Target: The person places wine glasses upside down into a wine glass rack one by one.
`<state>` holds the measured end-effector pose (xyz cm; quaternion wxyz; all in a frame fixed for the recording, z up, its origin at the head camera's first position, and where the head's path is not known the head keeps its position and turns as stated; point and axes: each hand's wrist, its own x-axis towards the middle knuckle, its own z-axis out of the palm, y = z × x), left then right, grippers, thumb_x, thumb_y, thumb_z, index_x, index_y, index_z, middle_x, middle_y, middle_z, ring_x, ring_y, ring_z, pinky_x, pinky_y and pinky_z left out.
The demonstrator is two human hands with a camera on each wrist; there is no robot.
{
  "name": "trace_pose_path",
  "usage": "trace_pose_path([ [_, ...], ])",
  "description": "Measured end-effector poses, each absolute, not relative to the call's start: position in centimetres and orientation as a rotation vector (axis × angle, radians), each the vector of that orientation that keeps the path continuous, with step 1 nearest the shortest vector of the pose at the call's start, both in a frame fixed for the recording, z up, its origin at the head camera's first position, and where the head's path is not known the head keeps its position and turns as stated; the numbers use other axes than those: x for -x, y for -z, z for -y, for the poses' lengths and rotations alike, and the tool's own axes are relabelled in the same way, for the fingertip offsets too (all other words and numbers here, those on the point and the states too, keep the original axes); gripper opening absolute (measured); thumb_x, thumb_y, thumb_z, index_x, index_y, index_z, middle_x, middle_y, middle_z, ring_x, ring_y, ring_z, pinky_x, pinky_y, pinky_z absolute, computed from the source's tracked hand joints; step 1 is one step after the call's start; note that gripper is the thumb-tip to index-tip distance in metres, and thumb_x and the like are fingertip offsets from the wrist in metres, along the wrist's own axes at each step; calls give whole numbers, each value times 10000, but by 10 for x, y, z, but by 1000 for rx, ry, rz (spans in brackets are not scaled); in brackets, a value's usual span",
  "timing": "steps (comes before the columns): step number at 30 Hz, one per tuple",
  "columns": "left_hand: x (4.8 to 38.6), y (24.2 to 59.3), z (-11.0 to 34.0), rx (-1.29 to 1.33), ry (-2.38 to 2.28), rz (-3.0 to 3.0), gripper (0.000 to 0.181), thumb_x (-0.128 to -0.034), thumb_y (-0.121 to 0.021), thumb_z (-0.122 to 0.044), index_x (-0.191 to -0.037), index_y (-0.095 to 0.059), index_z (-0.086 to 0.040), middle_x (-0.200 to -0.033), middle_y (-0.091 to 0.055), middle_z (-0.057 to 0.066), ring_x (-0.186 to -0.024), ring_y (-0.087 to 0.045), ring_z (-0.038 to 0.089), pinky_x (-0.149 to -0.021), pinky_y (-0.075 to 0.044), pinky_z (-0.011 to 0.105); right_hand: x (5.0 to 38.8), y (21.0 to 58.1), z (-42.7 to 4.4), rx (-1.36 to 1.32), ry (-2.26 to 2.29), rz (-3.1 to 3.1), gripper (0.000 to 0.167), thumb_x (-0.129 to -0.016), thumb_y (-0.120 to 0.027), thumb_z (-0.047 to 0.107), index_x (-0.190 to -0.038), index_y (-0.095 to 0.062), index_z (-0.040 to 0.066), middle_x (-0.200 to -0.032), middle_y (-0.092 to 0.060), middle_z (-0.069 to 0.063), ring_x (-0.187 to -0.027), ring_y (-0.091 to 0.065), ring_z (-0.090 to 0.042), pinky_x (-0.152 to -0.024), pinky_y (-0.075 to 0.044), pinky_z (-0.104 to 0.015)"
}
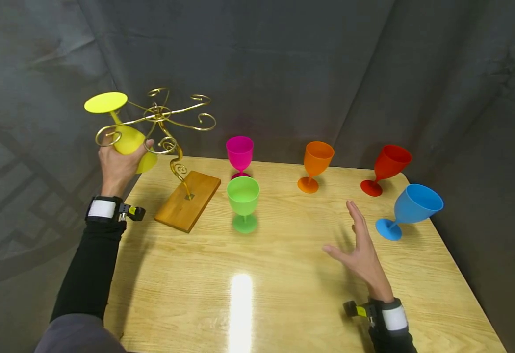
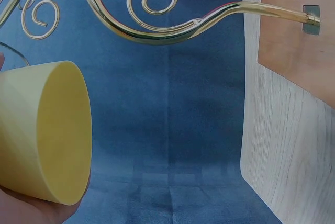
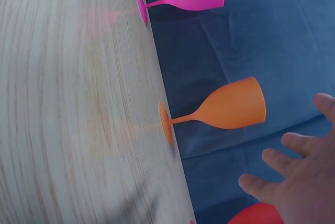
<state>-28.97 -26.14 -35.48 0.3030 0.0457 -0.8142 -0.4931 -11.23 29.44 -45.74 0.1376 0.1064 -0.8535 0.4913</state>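
My left hand (image 1: 118, 164) grips the bowl of a yellow goblet (image 1: 129, 140), held upside down at the gold wire rack (image 1: 157, 115), its foot above the curled arms. In the left wrist view the goblet's open rim (image 2: 65, 132) faces away from the hand, beside the wavy gold stem (image 2: 152, 36). The rack's post rises from a wooden base (image 1: 191, 201). My right hand (image 1: 365, 260) hovers over the table at the right, fingers spread, holding nothing, nearest the blue goblet (image 1: 416, 203). In the right wrist view its fingers (image 3: 282, 164) are near an orange goblet (image 3: 233, 106).
Upright on the table (image 1: 187, 289) stand a magenta goblet (image 1: 240, 152), a green goblet (image 1: 243, 196) in front of it, an orange goblet (image 1: 317, 159) and a red goblet (image 1: 391, 162). A dark cloth (image 1: 257, 73) hangs behind the table's back edge.
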Motion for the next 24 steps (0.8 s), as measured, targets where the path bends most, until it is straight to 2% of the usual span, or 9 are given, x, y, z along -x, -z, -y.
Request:
trace_pose_path([
  [7, 293, 353, 260, -124, 1266, 2211, 681, -780, -859, -511, -1329, -583, -216, -1168, -578, -127, -910, -548, -18, -748, -441, 170, 111, 459, -295, -280, -1419, 2485, 1159, -756, -870, 73, -1648, -166, 303, -1733, -107, 44, -1564, -161, -386, -1135, -226, -800],
  [11, 296, 353, 260, -130, 1262, 2225, 701, -777, -853, -527, -1340, -581, -210, -1180, -578, -100, -905, -547, -10, -748, -443, 172, 111, 459, -295, -272, -1422, 2486, 1158, -759, -867, 74, -1641, -166, 341, -1731, -111, 54, -1563, -160, -387, -1139, -223, -796],
  [14, 299, 353, 260, -137, 1280, 2233, 707, -779, -850, -520, -1346, -578, -196, -1172, -556, -104, -909, -545, -1, -750, -451, 172, 110, 459, -296, -277, -1422, 2481, 1153, -763, -864, 77, -1644, -164, 328, -1732, -113, 43, -1560, -159, -403, -1139, -220, -797],
  [20, 306, 353, 261, -151, 1334, 2233, 764, -780, -853, -502, -1392, -535, -171, -1119, -523, -152, -936, -533, 3, -771, -458, 173, 109, 459, -298, -273, -1417, 2484, 1135, -773, -857, 71, -1656, -161, 227, -1735, -105, 14, -1557, -155, -432, -1130, -216, -811],
  [24, 310, 353, 261, -147, 1353, 2235, 739, -787, -855, -478, -1379, -535, -172, -1057, -529, -181, -912, -544, -3, -754, -469, 162, 108, 460, -298, -257, -1428, 2492, 1137, -774, -856, 66, -1656, -160, 236, -1734, -107, 26, -1563, -150, -418, -1130, -211, -813],
])
